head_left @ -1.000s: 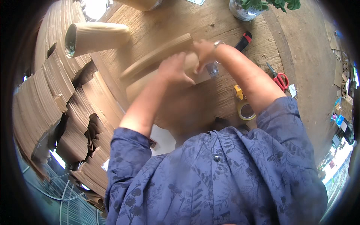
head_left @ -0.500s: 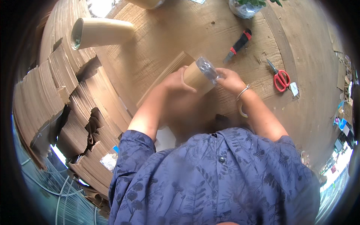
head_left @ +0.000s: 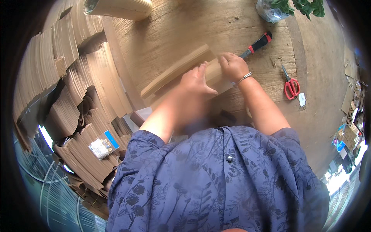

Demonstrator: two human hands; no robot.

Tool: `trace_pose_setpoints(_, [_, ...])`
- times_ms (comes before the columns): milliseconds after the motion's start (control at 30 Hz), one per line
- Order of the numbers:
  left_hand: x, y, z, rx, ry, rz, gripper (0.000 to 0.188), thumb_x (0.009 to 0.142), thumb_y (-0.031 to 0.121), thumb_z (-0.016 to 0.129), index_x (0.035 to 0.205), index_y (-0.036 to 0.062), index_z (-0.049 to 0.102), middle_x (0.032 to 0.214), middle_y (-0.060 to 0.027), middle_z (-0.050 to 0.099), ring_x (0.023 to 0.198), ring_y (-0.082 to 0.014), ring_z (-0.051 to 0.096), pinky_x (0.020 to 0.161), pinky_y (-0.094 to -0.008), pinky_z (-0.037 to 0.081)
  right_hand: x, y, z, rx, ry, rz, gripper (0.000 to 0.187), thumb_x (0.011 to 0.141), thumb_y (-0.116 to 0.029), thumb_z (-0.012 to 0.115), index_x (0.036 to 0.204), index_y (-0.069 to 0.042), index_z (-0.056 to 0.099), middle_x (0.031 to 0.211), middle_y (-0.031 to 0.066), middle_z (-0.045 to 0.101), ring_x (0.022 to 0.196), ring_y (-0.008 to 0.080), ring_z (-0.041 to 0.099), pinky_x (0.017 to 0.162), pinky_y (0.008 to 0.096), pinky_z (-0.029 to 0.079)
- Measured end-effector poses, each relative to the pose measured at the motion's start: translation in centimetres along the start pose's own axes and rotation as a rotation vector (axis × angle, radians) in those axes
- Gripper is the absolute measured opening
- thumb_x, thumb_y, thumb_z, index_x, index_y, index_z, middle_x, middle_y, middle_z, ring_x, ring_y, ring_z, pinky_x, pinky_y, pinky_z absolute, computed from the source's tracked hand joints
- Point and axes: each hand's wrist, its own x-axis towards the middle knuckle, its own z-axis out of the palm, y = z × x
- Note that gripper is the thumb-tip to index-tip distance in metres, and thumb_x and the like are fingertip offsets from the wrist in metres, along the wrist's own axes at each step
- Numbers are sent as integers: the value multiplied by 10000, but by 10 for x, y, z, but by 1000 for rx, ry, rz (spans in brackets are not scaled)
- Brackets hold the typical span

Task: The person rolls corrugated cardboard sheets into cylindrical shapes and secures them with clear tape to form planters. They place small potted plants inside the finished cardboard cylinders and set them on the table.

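A tan cardboard roll (head_left: 215,72) lies slanted between my hands. Across its body rests my left hand (head_left: 193,82), thumb and fingers curved round it. My right hand (head_left: 233,68), with a bracelet at the wrist, closes over its right end and hides the clear plastic seen there earlier. Just beyond my left hand, a long corrugated cardboard piece (head_left: 176,70) slants over the wooden table. The utility knife (head_left: 258,44), black and red, lies past my right hand, its blade end close to my fingers.
Stacks of cardboard sheets (head_left: 36,77) crowd the left side, with a small packet (head_left: 103,146) on top. A corrugated tube (head_left: 123,8) lies at the far left. Red-handled scissors (head_left: 292,89) sit at the right, and a plastic-wrapped leafy plant (head_left: 270,11) stands at the far edge.
My right hand has moved over the roll's plastic-covered end, hiding it. My left hand stays on the roll, its fingers more extended. The whole view has shifted slightly.
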Motion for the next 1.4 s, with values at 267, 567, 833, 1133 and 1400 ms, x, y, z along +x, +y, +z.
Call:
trace_pose_setpoints(267, [0, -4, 15, 8, 48, 22, 1249, 552, 558, 893, 1543, 86, 298, 1430, -211, 498, 1298, -377, 518, 1089, -446, 441, -1, 27, 0, -12, 37, -218, 375, 995, -345, 466, 1156, -100, 699, 1205, 122, 691, 1139, 317, 635, 990, 407, 499])
trace_pose_setpoints(567, [-11, -12, 41, 21, 289, 121, 1243, 535, 500, 920, 1527, 62, 314, 1451, -213, 483, 1310, -388, 503, 1098, -462, 431, -64, -5, -20, -478, 35, -580, 534, 826, -207, 672, 1350, -195, 568, 1500, 122, 471, 1389, 394, 414, 1030, 456, 482])
trace_pose_setpoints(833, [17, -20, -18, -173, -93, 53, 1261, 519, 552, 900, 1520, 32, 336, 1438, -237, 513, 1307, -385, 525, 1105, -426, 430, -40, -19, -3, -713, -117, -444, 788, 791, -198, 712, 1504, -250, 380, 1590, 99, 324, 1458, 453, 244, 1069, 433, 482])
trace_pose_setpoints(1133, [32, -47, -26, -223, -27, 6, 1256, 563, 537, 894, 1533, -3, 307, 1495, -223, 442, 1395, -332, 433, 1165, -401, 356, 24, -95, -40, -723, -605, -197, 1068, 581, -333, 910, 1507, -191, 396, 1535, 110, 396, 1419, 461, 325, 1085, 442, 476])
trace_pose_setpoints(1400, [20, -32, -36, -2, 102, -13, 1234, 572, 561, 868, 1535, 32, 307, 1488, -187, 434, 1410, -322, 404, 1178, -409, 344, 7, -29, -5, -557, -111, -446, 929, 715, -211, 823, 1523, -266, 368, 1583, 71, 342, 1398, 478, 355, 1068, 461, 498])
